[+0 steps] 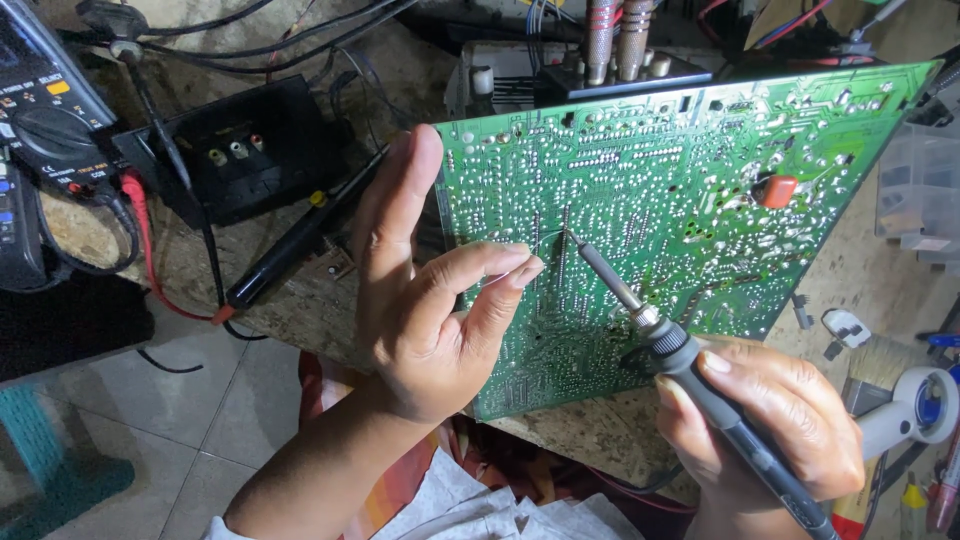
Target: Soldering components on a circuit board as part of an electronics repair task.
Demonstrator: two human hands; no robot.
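Clearly the green circuit board (680, 190) stands tilted on the workbench (600, 440), solder side up, filling the frame from centre toward two o'clock. The right hand (770, 430), at five o'clock, grips a soldering iron (660, 330) like a pen, its tip touching a joint near the board's middle. The left hand (420, 290), at nine o'clock of that joint, pinches a thin wire (548, 237) between thumb and forefinger and steadies the board's edge. Those fingertips sit just beside the hot tip; a slip could burn them or bridge neighbouring pads. Further out, at ten o'clock, a black probe (300, 240) and multimeter (45, 130) lie near.
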